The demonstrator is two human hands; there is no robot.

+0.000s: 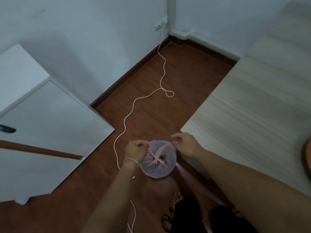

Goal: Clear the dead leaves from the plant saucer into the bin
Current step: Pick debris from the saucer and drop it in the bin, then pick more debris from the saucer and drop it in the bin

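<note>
Reaching down, both hands, left (pixel 136 150) and right (pixel 184 143), pinch the pink bin liner's (pixel 158 159) rim.

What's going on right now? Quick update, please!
Left hand and right hand pinching the rim of the pink bin bag. Dark bits at its bottom. White cable looped round the left wrist, trailing across the floor. No saucer in view.

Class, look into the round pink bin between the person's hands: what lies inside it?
Inside the pink bin, a thin pink liner gathers toward the middle, with a few small dark bits there. What they are is too blurred to tell, and the liner's folds hide the bottom.
</note>
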